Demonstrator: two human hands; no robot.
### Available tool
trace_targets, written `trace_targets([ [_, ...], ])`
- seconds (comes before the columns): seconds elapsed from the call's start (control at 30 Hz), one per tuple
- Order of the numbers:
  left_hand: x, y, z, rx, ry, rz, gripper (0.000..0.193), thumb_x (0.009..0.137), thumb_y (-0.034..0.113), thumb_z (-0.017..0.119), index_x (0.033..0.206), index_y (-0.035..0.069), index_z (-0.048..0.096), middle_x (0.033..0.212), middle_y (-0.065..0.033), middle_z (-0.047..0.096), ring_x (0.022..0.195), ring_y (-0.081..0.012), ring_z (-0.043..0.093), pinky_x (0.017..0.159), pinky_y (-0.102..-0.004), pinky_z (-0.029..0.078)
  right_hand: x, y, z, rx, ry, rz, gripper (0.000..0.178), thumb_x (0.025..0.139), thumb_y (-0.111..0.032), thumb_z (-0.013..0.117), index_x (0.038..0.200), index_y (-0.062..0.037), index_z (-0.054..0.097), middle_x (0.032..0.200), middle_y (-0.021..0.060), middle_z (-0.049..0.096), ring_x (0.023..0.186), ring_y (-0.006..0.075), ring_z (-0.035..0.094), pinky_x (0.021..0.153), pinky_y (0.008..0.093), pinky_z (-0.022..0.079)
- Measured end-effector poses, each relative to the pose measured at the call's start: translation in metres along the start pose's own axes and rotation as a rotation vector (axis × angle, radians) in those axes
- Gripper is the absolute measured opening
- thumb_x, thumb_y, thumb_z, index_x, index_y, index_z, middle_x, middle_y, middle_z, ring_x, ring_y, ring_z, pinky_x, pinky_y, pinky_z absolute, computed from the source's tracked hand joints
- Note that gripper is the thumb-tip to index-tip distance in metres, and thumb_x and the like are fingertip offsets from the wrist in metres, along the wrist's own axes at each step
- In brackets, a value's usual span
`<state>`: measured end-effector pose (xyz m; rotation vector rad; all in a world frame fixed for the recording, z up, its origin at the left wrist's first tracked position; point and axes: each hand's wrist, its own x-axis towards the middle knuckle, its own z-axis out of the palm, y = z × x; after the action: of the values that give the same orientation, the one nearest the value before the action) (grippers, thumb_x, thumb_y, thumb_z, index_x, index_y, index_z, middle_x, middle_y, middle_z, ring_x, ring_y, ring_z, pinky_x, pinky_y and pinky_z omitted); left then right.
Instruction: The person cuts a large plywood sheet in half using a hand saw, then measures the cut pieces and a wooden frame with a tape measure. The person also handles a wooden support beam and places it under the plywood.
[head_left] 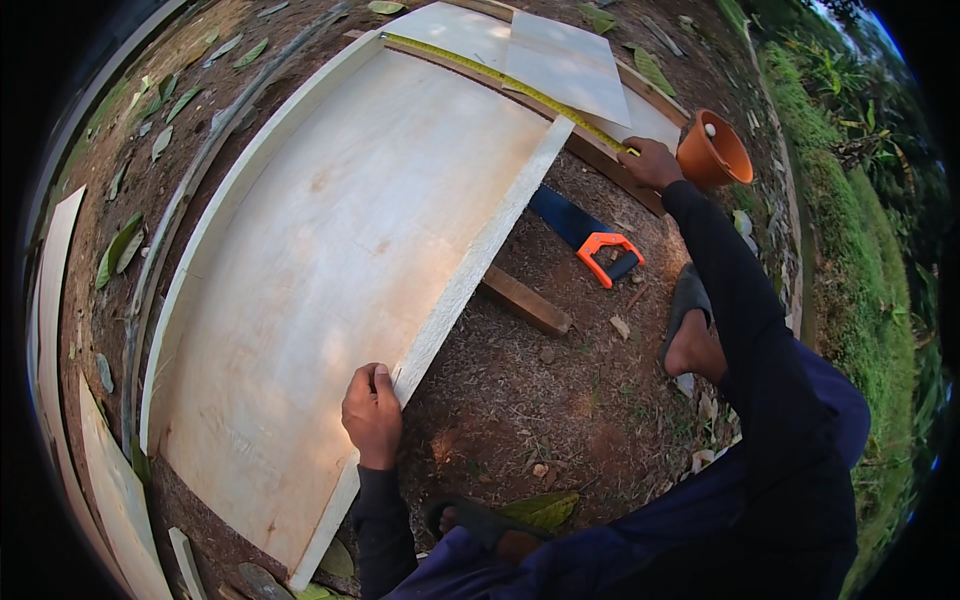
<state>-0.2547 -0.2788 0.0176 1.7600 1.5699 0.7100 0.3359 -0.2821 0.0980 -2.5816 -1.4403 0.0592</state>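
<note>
A large pale plywood panel lies on the ground with wooden strips standing along its two long edges. My left hand is closed over the near strip, its thumb on top. Something thin and dark shows by the thumb, too small to name. My right hand reaches to the far right, closed on the end of a yellow tape measure. The blade runs across the panel's far end, from the far strip's corner past the near strip to my right hand. The tape's case is mostly hidden.
A handsaw with an orange and black handle lies beside the panel, near a wood block. An orange bucket stands by my right hand. Another plywood sheet lies beyond. Offcuts and leaves lie at left.
</note>
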Motion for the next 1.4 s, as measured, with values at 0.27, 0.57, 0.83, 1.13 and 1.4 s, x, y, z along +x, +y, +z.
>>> trace_targets([
  [0.27,0.001,-0.003,0.0,0.009,-0.007,-0.001,0.026,0.102,0.026,0.06,0.105,0.002,0.073,0.089,-0.0198,0.074,0.083,-0.035,0.072,0.077,-0.0414,0.054,-0.003,-0.005,-0.001,0.025,0.0,-0.004,0.051,0.091,-0.046,0.065,0.12,-0.0049,0.074,0.121,0.0215,0.073,0.116,0.0392,0.067,0.101,0.0465,0.052],
  [0.57,0.0,-0.001,-0.001,0.014,0.0,0.004,0.027,0.102,0.026,0.06,0.105,0.002,0.073,0.089,-0.0201,0.073,0.082,-0.0349,0.072,0.077,-0.0414,0.054,-0.004,-0.005,-0.001,-0.012,0.015,-0.011,0.051,0.09,-0.045,0.066,0.122,-0.0058,0.074,0.122,0.0217,0.072,0.117,0.0394,0.066,0.102,0.047,0.051],
  [0.83,0.0,0.0,-0.002,0.013,-0.01,-0.017,0.028,0.102,0.026,0.06,0.105,0.002,0.073,0.09,-0.0205,0.074,0.083,-0.0345,0.072,0.078,-0.0411,0.054,-0.003,-0.007,0.0,-0.007,0.019,0.001,0.05,0.09,-0.046,0.066,0.122,-0.0073,0.074,0.122,0.0212,0.072,0.117,0.0391,0.066,0.102,0.0472,0.051],
  [1.13,-0.001,0.002,0.0,0.01,-0.001,-0.011,0.028,0.102,0.026,0.06,0.105,0.002,0.073,0.088,-0.0201,0.074,0.081,-0.0341,0.072,0.077,-0.041,0.054,-0.004,-0.003,0.001,-0.032,0.042,-0.025,0.051,0.089,-0.046,0.066,0.121,-0.0069,0.074,0.122,0.0209,0.073,0.116,0.0391,0.067,0.101,0.0474,0.052],
  [1.4,-0.001,0.001,-0.001,0.019,0.012,-0.005,0.028,0.103,0.026,0.06,0.104,0.002,0.073,0.087,-0.0199,0.073,0.079,-0.0339,0.071,0.076,-0.041,0.054,-0.007,-0.01,-0.002,0.022,0.023,0.015,0.053,0.089,-0.047,0.066,0.122,-0.0063,0.074,0.122,0.0216,0.072,0.115,0.0395,0.067,0.1,0.048,0.052],
])
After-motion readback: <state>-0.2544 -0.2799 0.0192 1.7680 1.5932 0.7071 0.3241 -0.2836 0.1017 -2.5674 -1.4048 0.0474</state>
